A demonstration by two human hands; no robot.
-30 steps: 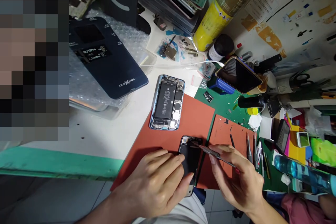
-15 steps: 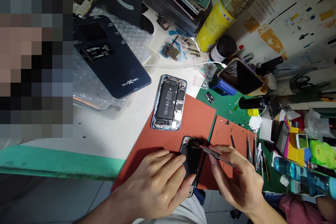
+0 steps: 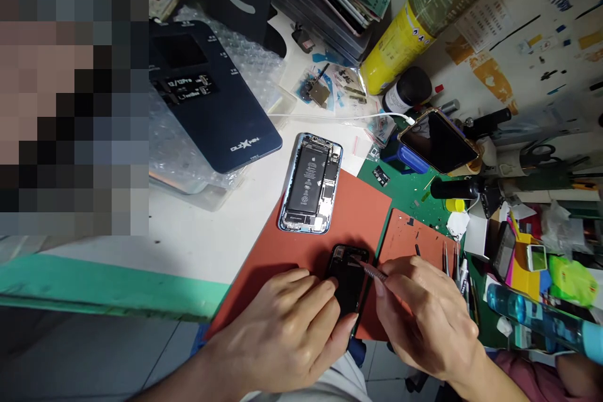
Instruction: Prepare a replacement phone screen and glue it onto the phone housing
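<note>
My left hand [image 3: 296,326] grips a black phone screen panel [image 3: 351,286], fingers along its left edge and thumb on its lower part. In my right hand [image 3: 424,311] is a slim knife-like tool [image 3: 374,270] with a knurled metal handle, pinched between thumb and fingers. Its thin tip meets the upper part of the panel, near the small parts there; whether it touches cannot be made out. Beyond my hands lies an opened phone body [image 3: 311,183] with battery and boards exposed, on an orange mat [image 3: 264,270].
A second orange mat [image 3: 400,235] holds tweezers [image 3: 445,259] at its right. A dark blue device [image 3: 226,113] lies on bubble wrap at left. Behind stand a yellow spray can [image 3: 400,38], a black jar [image 3: 409,89] and a propped phone [image 3: 438,141]. A blue bottle [image 3: 532,314] lies far right.
The view has shifted slightly, moving the scene a little rightward. My right hand has turned and closed lower over the tool, hiding more of its handle. The left hand keeps its hold.
</note>
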